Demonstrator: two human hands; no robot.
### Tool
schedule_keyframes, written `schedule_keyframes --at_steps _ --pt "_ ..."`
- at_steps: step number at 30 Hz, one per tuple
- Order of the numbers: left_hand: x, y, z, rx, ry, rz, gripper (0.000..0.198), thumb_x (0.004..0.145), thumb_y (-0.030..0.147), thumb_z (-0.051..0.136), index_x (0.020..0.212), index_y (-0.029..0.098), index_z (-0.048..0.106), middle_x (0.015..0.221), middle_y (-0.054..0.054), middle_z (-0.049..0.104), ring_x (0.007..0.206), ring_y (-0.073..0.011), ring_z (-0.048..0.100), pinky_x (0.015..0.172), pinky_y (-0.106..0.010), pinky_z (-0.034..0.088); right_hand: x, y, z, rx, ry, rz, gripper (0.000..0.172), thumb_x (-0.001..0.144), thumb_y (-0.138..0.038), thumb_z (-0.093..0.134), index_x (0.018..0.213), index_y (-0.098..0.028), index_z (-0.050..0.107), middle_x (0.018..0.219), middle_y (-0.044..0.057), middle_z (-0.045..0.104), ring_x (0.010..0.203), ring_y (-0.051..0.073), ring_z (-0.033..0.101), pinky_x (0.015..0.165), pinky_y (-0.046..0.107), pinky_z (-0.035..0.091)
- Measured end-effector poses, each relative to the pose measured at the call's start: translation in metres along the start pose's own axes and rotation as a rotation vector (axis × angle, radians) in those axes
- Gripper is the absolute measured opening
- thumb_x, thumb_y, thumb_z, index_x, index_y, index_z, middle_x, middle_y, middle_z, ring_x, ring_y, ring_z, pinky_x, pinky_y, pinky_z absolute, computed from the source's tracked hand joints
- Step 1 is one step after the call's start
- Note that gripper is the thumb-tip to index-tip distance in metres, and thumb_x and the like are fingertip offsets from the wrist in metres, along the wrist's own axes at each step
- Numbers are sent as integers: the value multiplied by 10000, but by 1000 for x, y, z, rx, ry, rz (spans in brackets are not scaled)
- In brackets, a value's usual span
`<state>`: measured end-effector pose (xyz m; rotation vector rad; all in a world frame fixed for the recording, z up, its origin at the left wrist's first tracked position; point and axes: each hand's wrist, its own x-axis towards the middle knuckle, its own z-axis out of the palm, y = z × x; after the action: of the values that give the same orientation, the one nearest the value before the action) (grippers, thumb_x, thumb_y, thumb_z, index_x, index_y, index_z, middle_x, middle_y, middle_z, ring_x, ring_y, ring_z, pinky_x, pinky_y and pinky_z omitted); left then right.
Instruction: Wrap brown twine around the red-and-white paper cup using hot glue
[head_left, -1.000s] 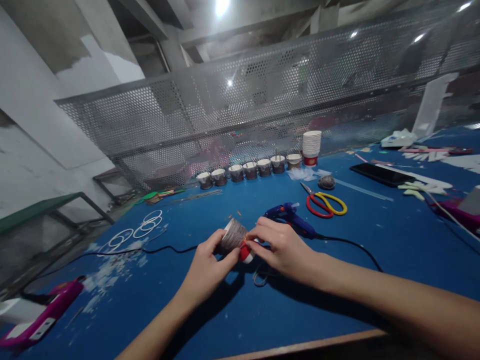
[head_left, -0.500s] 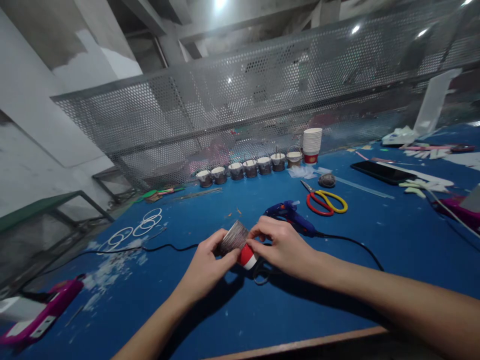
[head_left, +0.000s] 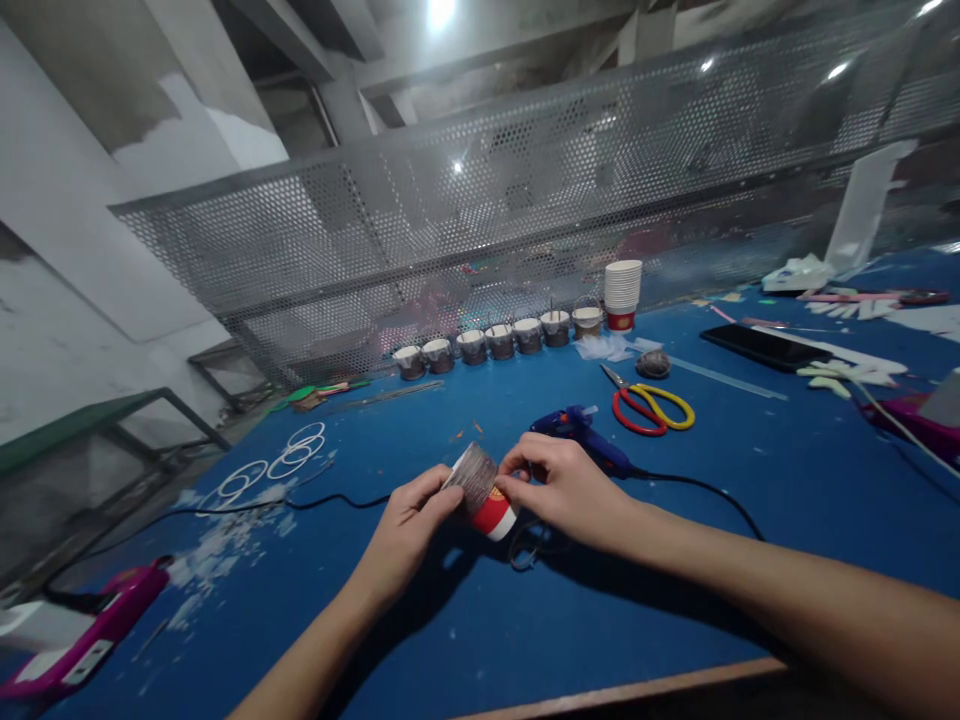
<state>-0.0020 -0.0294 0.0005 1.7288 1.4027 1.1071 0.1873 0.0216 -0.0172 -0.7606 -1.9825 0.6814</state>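
Both my hands hold a small paper cup point(head_left: 484, 490) on its side just above the blue table point(head_left: 465, 620). The cup is wound with grey-brown twine at its open end, and its red base shows toward me. My left hand point(head_left: 409, 530) grips the twine-wrapped end from the left. My right hand point(head_left: 559, 490) pinches the cup from the right, fingers pressed on the twine. A loop of dark twine point(head_left: 529, 545) lies on the table under my right wrist.
A blue glue gun point(head_left: 581, 440) with a black cord lies just behind my right hand. Red-and-yellow scissors point(head_left: 649, 405), a row of wrapped cups point(head_left: 499, 340), a stack of white cups point(head_left: 622, 290), a phone point(head_left: 761, 345), white rings point(head_left: 277, 460) and a pink tool point(head_left: 82, 625) lie around.
The cup has turned in my hands, so more of its red base shows. Both hands stayed at the same spot.
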Motion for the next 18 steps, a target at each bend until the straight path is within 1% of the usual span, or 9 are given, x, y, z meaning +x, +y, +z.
schedule_keyframes --at_steps 3,6,8,10,18 --pt "1 -4 -2 -13 2 8 257 819 352 530 651 173 609 660 4 550 661 -152 482 630 -244 399 1 -2 -1 48 -3 58 94 742 -79 669 679 -148 664 664 -10 606 614 105 537 570 216 403" --pt "2 -5 -3 -38 -8 27 196 816 331 556 792 178 675 777 -13 625 745 -168 539 706 -253 430 2 -3 -2 73 1 103 80 729 -94 684 678 -151 663 657 -15 603 602 103 529 564 216 403" --pt "3 -5 -3 -58 -14 36 186 813 319 567 847 182 689 821 -19 650 780 -176 562 732 -258 445 3 -3 -3 75 2 114 75 726 -108 691 675 -152 659 663 -14 607 602 104 532 565 218 406" --pt "3 -6 -4 -76 -21 33 178 813 311 573 845 182 692 812 -18 657 773 -176 576 725 -257 458 4 -2 -5 67 0 111 71 734 -117 681 680 -156 658 675 -10 616 612 108 542 568 219 410" --pt "2 -6 -4 -96 -49 -30 153 810 278 557 788 176 668 758 -3 631 644 -153 623 639 -256 488 4 3 -5 -13 2 35 74 759 -121 666 699 -162 654 705 2 622 662 126 567 612 237 425"
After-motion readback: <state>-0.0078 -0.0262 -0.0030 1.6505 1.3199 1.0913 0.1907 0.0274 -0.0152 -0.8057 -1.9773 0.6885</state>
